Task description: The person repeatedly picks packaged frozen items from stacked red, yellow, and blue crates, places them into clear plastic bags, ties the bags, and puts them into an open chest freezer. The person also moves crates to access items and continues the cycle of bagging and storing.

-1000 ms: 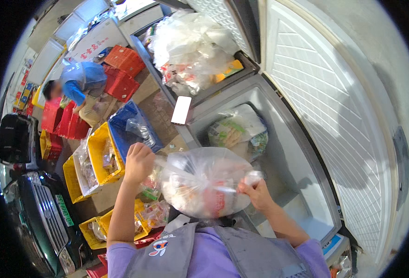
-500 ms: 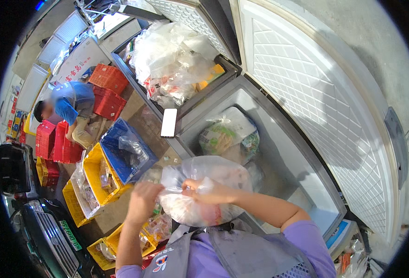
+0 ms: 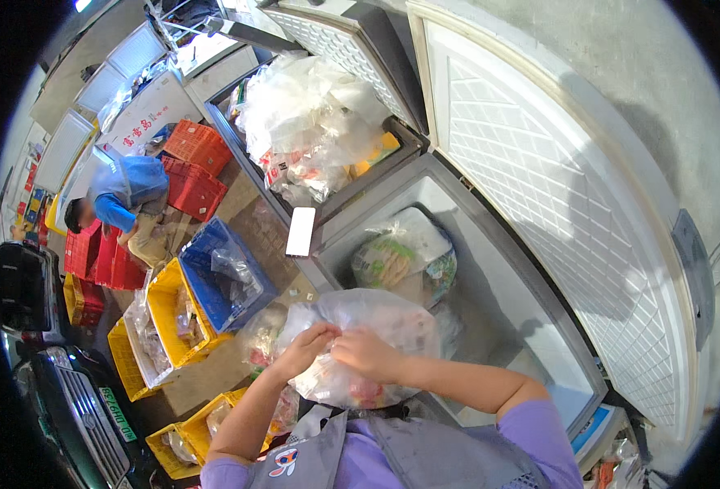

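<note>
A large, bulging clear plastic bag with whitish and reddish contents stands in front of my chest, at the near edge of the open chest freezer. My left hand is closed, pinching the gathered plastic at the bag's left side. Right beside it my right hand is closed on the same plastic, its fingertips almost touching the left ones. The exact grip is partly hidden by the fingers. Beyond the bag, inside the freezer, lies another filled clear bag with green packages.
A white-faced phone lies on the freezer rim. Plastic bags fill the adjoining freezer. Raised white lids stand at right. Blue, yellow and red crates stand left, near a bending co-worker and a dark car.
My left hand has moved right and in against my right hand, drawing the bag's plastic together. The whole view has shifted slightly.
</note>
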Demonstrator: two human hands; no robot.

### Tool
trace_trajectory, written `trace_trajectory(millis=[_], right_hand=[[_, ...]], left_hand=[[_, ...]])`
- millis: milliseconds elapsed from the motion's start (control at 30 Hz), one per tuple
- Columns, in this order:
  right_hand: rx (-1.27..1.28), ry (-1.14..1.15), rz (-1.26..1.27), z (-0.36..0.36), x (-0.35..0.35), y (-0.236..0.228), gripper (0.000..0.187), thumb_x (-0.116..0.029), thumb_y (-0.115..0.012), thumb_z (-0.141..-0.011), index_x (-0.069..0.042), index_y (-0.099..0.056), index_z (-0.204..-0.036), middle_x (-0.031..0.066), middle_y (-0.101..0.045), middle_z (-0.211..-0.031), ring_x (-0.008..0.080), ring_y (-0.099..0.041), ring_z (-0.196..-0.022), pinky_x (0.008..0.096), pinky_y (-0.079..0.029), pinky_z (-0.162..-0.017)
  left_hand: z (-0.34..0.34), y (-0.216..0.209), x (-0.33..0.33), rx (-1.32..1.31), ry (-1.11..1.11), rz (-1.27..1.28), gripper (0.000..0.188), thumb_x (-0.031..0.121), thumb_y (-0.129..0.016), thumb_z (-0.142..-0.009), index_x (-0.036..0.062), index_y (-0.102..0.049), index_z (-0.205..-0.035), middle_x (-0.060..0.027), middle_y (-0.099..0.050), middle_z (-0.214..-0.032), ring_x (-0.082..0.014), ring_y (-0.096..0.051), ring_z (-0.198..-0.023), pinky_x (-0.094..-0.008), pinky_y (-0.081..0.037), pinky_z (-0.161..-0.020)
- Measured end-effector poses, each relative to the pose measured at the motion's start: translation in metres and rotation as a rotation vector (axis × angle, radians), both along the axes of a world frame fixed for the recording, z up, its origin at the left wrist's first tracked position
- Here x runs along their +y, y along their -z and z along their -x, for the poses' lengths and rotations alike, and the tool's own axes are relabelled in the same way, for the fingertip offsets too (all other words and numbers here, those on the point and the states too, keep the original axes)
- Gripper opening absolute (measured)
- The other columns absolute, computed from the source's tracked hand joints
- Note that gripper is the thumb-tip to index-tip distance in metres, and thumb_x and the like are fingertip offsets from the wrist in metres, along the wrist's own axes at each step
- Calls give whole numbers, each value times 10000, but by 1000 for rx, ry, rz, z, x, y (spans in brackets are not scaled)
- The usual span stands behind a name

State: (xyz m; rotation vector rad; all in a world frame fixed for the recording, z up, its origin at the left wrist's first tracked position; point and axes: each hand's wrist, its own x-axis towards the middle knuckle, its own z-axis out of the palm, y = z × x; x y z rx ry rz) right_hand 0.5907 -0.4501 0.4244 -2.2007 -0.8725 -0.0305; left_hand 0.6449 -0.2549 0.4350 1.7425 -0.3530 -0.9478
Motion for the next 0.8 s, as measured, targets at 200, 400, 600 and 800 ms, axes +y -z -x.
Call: trace_trajectory(millis=[200, 400, 600, 800], right_hand=[[-540, 0, 182, -15, -12, -7, 70, -189, -578, -771, -128, -543, -766, 3, -489, -794, 169, -545, -817, 348, -409, -689], [-373, 82, 292, 14, -26, 7, 123, -182, -585, -775, -90, -597, -855, 30, -564, -816, 181, -587, -834, 329, -436, -698], [-190, 146, 86, 55, -40, 23, 253, -163, -560, -815, -62, -596, -1045, 93, -613, -1044, 239, -587, -992, 384, -433, -857], [142, 285, 201, 31, 9, 36, 371, -223, -602, -810, -42, -535, -1127, 135, -586, -1079, 276, -565, -1023, 431, -412, -839]], left_hand=[[-15, -2, -9, -158, 177, -43, 228, 95, -530, -886, 13, -617, -1081, -114, -669, -978, -214, -632, -936, -338, -489, -798], [-23, 2, -10, -990, 447, -211, 147, 94, -619, -751, 93, -645, -895, -38, -633, -860, -245, -624, -860, -364, -520, -648], [-13, 39, 15, -991, 430, -315, 204, 171, -622, -774, 136, -638, -974, -36, -603, -970, -236, -572, -996, -371, -507, -783], [17, 109, 80, -536, -359, -537, 631, 360, -601, -883, 112, -364, -1413, -194, -377, -1415, -382, -352, -1303, -460, -287, -1078]])
